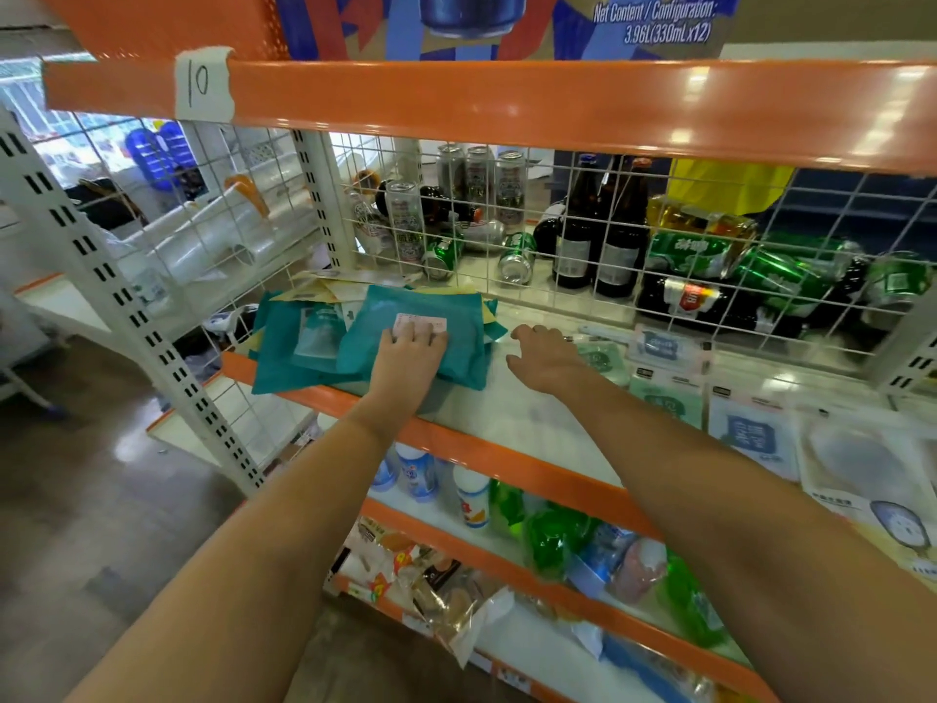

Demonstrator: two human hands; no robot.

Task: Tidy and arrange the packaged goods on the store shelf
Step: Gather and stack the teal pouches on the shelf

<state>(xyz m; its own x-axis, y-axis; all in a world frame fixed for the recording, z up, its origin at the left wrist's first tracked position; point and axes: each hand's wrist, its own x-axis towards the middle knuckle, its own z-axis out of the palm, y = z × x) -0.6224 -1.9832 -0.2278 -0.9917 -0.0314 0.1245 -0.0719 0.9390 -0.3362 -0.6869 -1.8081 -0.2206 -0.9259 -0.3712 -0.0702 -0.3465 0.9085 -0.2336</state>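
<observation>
Teal packages (pixel 405 342) stacked in a loose pile at the left end of the white shelf (pixel 527 413), overhanging its orange front edge; top one bearing a small white label (pixel 421 323). Left hand (pixel 411 345) laid flat on that top package, fingers straight and pressing on the label, gripping nothing. Right hand (pixel 545 355) just right of the pile, fingers relaxed and slightly spread over bare shelf, holding nothing; whether touching the surface, cannot tell. Further right along the same shelf, pale flat packs (pixel 750 433) in green, white and blue, lying face up in a row.

Behind, a white wire grid (pixel 583 220) closing the back of the shelf; beyond it cans (pixel 476 175) upright and toppled, dark bottles (pixel 598 230) standing, green cans on their sides. Above, an orange beam (pixel 507 101) with a taped paper tag (pixel 203 83) marked "10", and a blue printed carton (pixel 481 22) on top. Below, lower orange-edged shelves with small white bottles (pixel 436 479), green bags (pixel 552 540) and crinkled snack packets (pixel 421 575). Left, a slotted white upright (pixel 127 307), glossy brown floor (pixel 101 499), daylight through glazing at the far side.
</observation>
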